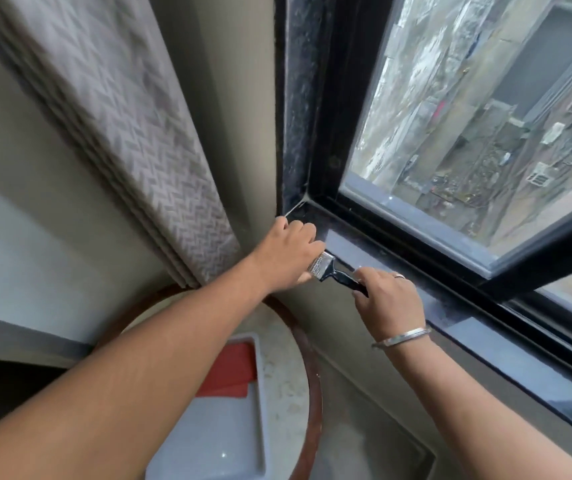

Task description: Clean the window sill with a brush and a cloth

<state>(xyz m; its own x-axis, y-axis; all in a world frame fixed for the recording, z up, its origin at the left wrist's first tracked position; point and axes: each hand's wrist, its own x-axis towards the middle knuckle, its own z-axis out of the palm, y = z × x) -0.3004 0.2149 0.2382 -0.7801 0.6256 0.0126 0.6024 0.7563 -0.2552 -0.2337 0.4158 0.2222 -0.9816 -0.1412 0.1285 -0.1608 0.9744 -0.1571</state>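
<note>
A dark stone window sill runs from the left corner down to the right under a black window frame. My right hand grips the black handle of a paint brush with a silver ferrule. The bristle end points left and is hidden under my left hand, which curls over it at the sill's front edge, near the corner. A red cloth lies in a white tray on the round table below.
A patterned grey curtain hangs at the left, close to my left arm. The round table with a brown rim stands under the sill, bearing the white tray. The window pane looks out on buildings far below.
</note>
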